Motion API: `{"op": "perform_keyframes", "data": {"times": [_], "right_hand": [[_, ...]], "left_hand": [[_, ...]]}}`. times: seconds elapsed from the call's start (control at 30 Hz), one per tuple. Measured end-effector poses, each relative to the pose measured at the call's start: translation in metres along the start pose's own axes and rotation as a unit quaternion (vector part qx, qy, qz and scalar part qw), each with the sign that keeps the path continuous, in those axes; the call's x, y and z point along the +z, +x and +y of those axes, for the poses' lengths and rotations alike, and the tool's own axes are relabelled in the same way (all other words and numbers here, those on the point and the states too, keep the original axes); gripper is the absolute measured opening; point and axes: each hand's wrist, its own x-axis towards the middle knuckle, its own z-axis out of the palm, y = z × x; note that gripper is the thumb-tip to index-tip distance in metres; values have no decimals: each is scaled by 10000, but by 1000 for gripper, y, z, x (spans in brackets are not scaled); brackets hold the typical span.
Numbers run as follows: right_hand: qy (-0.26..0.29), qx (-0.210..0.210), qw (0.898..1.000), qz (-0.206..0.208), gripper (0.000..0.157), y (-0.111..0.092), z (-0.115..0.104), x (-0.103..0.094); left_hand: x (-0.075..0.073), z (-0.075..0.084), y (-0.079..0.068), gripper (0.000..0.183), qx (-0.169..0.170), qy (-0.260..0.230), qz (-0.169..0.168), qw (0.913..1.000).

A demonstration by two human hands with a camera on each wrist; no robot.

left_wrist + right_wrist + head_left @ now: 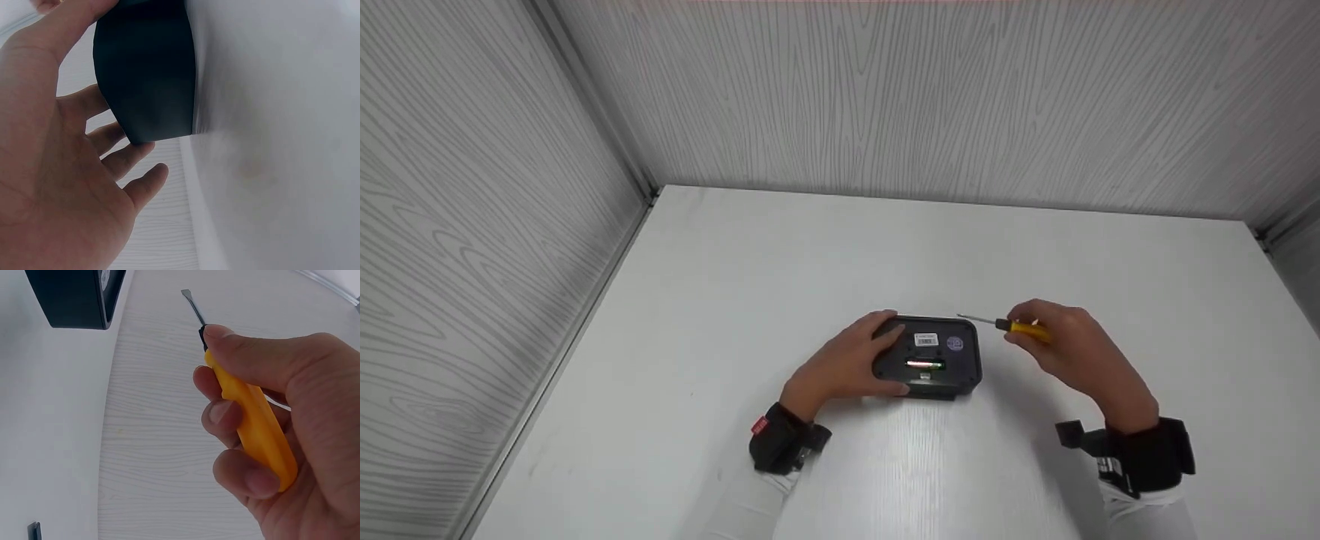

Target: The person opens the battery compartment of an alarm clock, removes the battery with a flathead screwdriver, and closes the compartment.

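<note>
Black box (962, 366), lying on the worktop (697, 300) with its back face up, its left end sitting between the fingers of the left hand (847, 365). Those fingers are spread wide across that end: the thumb is against the near edge, one finger lies over the back face and others reach round the far edge, so the hand grips the box.

Just beyond the tip of the finger on the back face is a white label (926, 340) with a printed code, and farther from the fingers, beside the label, a round sticker (955, 343). Between the label and the near edge, to the right of the left thumb, a battery (924, 364) lies in a slot.

The right hand (1069, 345) is beside the right end of the box, apart from it. Its fingers are closed round the yellow handle of a screwdriver (1027, 328), the thumb pressed near the black collar. The metal shaft sticks out ahead of the fingers, pointing left; its flat tip is near the far right corner of the box and does not touch it.

Behind both hands' fingers, a strap sits on each wrist, over white sleeves. Well beyond the fingertips stands a wood-grained wall (847, 90).
</note>
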Motion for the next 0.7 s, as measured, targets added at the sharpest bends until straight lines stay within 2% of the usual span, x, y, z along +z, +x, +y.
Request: {"op": "perform_keyframes", "data": {"times": [0.43,0.53,0.7], "right_hand": [[-129,48,9994,-330,17,0,-12,-1],[-275,-71,9992,-267,15,0,-16,-1],[-355,-521,9980,25,14,1,-19,1]], "left_hand": [[1,0,0,94,-41,55,-47,10000],[1,0,0,93,-19,30,-1,10000],[0,1,-1,91,46,44,82,9999]]}}
